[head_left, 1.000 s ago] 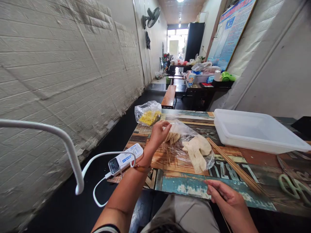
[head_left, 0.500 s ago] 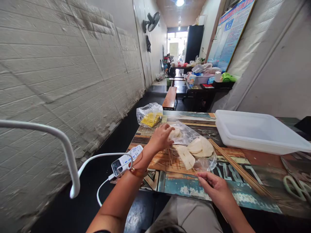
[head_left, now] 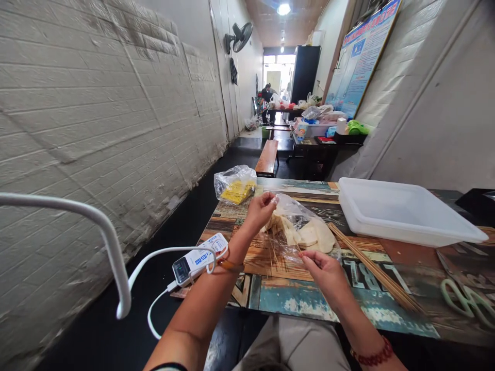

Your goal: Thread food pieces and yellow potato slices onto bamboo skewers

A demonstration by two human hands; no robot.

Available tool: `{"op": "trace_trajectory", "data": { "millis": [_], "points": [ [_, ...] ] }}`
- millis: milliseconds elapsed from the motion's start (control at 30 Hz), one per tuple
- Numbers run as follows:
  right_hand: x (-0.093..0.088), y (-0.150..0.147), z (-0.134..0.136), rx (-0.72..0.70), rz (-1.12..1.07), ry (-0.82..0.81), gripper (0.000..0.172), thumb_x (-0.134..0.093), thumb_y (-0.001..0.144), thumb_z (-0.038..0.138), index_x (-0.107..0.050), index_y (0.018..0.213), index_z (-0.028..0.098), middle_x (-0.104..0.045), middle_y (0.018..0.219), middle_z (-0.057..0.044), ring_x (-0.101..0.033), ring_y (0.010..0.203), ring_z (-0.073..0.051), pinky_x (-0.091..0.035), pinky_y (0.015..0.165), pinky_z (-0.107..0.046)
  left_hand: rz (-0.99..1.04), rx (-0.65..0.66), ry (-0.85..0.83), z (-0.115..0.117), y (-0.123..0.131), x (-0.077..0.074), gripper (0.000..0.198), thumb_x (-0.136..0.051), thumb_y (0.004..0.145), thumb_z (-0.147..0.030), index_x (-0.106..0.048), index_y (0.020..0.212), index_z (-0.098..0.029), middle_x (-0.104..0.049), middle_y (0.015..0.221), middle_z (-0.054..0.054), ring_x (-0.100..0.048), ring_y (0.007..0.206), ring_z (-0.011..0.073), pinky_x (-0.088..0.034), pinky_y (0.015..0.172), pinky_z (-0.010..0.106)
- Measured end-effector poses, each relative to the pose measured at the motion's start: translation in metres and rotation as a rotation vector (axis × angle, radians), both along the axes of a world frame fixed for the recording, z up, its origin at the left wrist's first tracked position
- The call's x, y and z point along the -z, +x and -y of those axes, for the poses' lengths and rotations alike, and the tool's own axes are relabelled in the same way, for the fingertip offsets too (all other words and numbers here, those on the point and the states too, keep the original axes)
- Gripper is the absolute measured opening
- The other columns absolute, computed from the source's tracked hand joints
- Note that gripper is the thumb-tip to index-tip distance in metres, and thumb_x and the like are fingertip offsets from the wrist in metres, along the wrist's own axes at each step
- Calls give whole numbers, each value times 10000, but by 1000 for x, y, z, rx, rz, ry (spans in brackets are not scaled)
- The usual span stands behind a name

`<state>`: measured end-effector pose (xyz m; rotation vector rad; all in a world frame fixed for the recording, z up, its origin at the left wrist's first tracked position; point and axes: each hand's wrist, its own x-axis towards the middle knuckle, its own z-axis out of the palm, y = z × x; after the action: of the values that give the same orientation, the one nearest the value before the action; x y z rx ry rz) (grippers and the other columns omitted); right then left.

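My left hand pinches the top edge of a clear plastic bag and lifts it off the painted wooden table. Pale flat dough-like pieces lie inside the bag. My right hand is closed at the bag's near edge, pinching the plastic; a thin stick may be in its fingers, but I cannot tell. A few bamboo skewers lie under the bag, and a long bundle of skewers lies to the right.
A white plastic tub stands at the right. A second bag with yellow contents lies at the table's far left corner. A white device with a cable sits on the left edge. Green-handled scissors lie far right. A person stands far down the corridor.
My left hand has risen, lifting the bag's top edge. My right hand has moved forward from the table's near edge to the bag. The pale pieces have shifted inside.
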<state>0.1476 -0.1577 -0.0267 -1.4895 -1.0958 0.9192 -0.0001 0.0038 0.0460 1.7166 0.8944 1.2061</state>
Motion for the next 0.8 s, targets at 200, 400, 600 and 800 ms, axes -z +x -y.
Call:
{"op": "trace_trajectory", "data": {
  "millis": [200, 400, 600, 800],
  "points": [
    [6, -2, -41, 34, 292, 31, 371, -502, 801, 438, -720, 891, 151, -738, 818, -71, -672, 731, -197, -492, 661, -279, 111, 74, -32, 6, 9, -10, 195, -564, 769, -330, -596, 690, -154, -570, 645, -9, -496, 597, 94, -390, 605, 216],
    [5, 3, -53, 65, 499, -21, 329, -471, 804, 342, -724, 901, 156, -737, 821, -86, -675, 759, -222, -469, 686, -299, 100, 154, -62, 5, 15, -5, 170, -589, 767, -311, -607, 698, -156, -589, 667, 8, -547, 683, 122, -422, 677, 230],
    [-5, -7, -75, 49, 665, -29, 284, -469, 836, 238, -722, 947, 171, -736, 920, -95, -671, 852, -213, -454, 743, -280, 136, 149, -83, 7, 15, -5, 177, -600, 760, -322, -615, 708, -153, -596, 675, 11, -544, 675, 120, -428, 682, 232],
    [-6, -16, -83, -54, 734, -36, 255, -535, 844, 205, -706, 1027, 154, -736, 951, -115, -680, 886, -224, -462, 744, -266, 93, 128, -65, 8, 13, -1, 186, -610, 761, -336, -627, 743, -152, -609, 699, 17, -551, 688, 125, -433, 681, 240]
  ]
}}
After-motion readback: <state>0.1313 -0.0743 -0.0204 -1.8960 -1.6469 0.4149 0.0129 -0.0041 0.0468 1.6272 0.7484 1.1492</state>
